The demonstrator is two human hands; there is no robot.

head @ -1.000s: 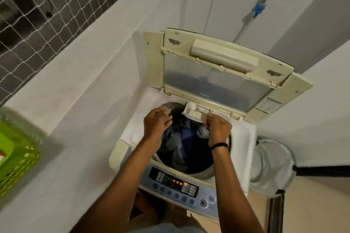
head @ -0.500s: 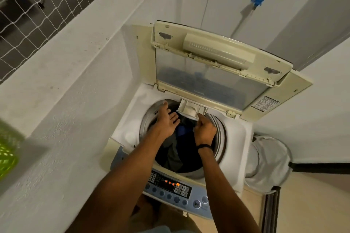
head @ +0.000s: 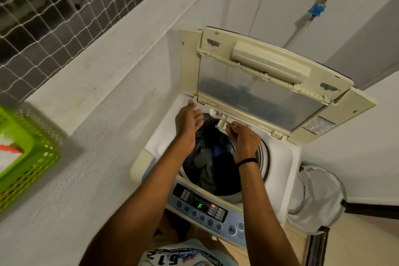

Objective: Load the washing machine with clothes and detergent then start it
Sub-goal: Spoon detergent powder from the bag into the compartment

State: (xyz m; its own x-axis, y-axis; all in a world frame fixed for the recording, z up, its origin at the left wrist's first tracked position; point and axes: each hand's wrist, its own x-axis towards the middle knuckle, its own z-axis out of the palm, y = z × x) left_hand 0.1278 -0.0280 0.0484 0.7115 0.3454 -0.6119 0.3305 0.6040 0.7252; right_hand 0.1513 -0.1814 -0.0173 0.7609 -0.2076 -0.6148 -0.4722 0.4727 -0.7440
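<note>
A top-loading washing machine stands with its lid raised against the wall. Dark blue and grey clothes lie inside the drum. A small white detergent drawer sticks out at the drum's back rim. My right hand is at the drawer, its curled fingers pinching the front edge. My left hand hovers over the back left of the opening with relaxed fingers, holding nothing. On the blue control panel a green "F" is lit.
A green plastic basket sits on the white ledge at the left. A white fabric hamper stands on the floor right of the machine. A tap with a blue fitting is on the wall behind. Netting covers the upper left.
My left hand has lifted off the drum's rim and opened. My right hand stays at the detergent drawer. The view has swung left, showing more of the green basket.
</note>
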